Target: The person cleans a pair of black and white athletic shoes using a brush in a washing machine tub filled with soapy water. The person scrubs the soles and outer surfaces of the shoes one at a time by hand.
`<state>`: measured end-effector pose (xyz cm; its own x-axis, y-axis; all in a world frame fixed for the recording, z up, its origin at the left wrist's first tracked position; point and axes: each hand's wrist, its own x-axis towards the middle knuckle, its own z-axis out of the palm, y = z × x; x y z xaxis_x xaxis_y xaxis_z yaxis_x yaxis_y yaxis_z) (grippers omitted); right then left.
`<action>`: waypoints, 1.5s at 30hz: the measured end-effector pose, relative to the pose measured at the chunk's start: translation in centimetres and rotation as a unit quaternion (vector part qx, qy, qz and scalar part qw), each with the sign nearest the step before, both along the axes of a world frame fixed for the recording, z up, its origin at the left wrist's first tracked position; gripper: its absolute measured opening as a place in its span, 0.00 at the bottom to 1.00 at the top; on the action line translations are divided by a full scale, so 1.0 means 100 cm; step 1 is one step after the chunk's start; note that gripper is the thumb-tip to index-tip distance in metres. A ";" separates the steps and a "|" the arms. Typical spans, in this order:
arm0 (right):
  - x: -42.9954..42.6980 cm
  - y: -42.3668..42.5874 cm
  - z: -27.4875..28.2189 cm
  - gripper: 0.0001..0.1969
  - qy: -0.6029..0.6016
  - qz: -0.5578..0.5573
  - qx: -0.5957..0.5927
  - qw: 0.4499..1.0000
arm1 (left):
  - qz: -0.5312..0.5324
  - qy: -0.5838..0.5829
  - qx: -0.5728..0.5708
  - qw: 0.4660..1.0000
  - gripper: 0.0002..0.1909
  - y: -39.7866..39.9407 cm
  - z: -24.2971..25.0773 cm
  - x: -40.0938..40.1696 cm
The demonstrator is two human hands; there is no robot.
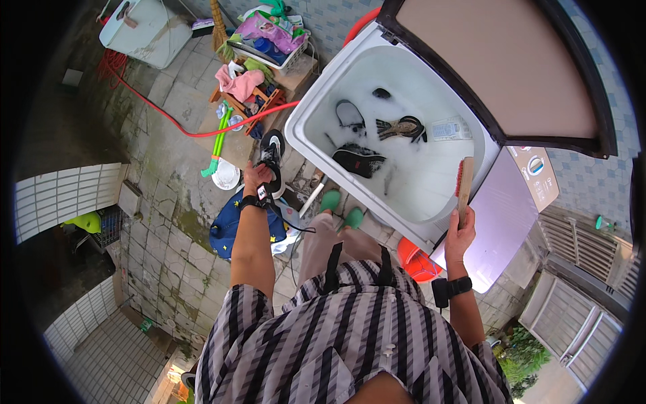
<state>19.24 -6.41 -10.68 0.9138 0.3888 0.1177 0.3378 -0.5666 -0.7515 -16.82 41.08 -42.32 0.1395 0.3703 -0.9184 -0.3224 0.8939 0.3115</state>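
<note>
My left hand (256, 175) is at a black and white sneaker (273, 151), left of the washing machine tub, its palm partly turned up; the fingers meet the shoe's side. In my right hand (461, 233) is a wooden scrubbing brush (465, 184) with red bristles, upright over the tub's right rim. Inside the white washing machine tub (424, 202), several dark shoes lie in sudsy water, among them a black shoe (356, 160) and a grey-soled shoe (349, 114). A strappy dark shoe (401, 129) lies near the middle, left of the lint filter panel (450, 129).
The machine's raised lid (504, 65) leans back at upper right. A red hose (186, 132) crosses the paving at left. A wooden rack (262, 96) with cloths, a white basket (292, 60), a blue cloth bundle (227, 222) and an orange-red bucket (418, 260) stand around.
</note>
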 end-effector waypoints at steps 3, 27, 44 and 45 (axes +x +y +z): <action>-0.001 0.006 0.006 0.13 0.033 -0.007 0.005 0.999 | 0.065 0.019 0.019 0.997 0.39 0.015 0.027 -0.011; 0.010 -0.020 -0.003 0.20 0.006 -0.098 0.051 0.994 | -0.938 -0.024 0.218 0.269 0.26 -0.138 0.207 0.490; 0.024 -0.025 -0.017 0.24 -0.005 -0.108 0.056 0.993 | -0.946 0.204 0.249 0.031 0.50 -0.178 -0.135 0.412; 0.026 -0.024 -0.014 0.24 -0.017 -0.099 0.049 0.994 | -0.945 0.212 0.237 0.074 0.50 -0.176 -0.134 0.411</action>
